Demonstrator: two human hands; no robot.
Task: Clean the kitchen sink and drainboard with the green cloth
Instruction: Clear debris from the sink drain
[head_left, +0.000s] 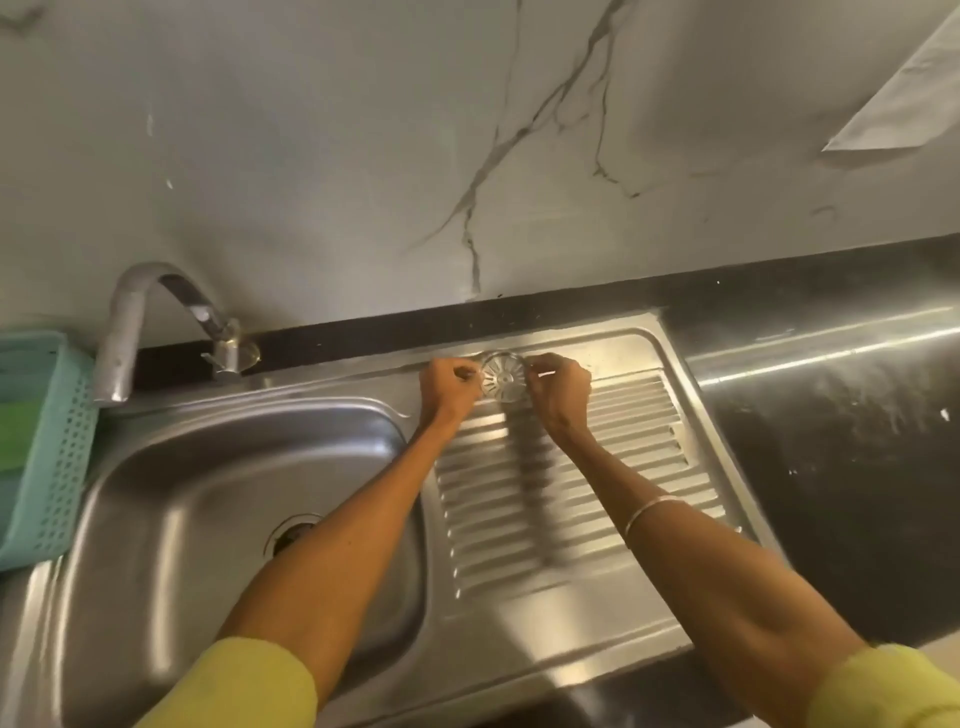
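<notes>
Gripping of a round metal strainer is recorded at the far edge of the drainboard, the piece being held between both hands.

Item 1, left hand: fingers closed on the strainer's left rim.

Item 2, right hand: fingers closed on the strainer's right rim; a thin bangle is worn further back on that forearm.

Item 3, sink basin: set to the left of and nearer than the left hand; its drain opening is seen uncovered, so the strainer is judged to belong there.

Item 4, green cloth: lodged in a teal basket far to the left of both hands, beyond the tap. It is touched by neither hand, and wiping is judged not yet begun.

Risks noted:
- The strainer, thin and glossy, may be let slip if wet; a clatter onto the ribbed drainboard is likely, or a roll off toward the dark counter to the right of the right hand.
- With the drain left open, loosened debris may be washed straight into the pipe.
- A reach across the basin for the cloth may be obstructed by the tap spout.
- Grime may be missed under the strainer if it is set back down on the drainboard.
</notes>
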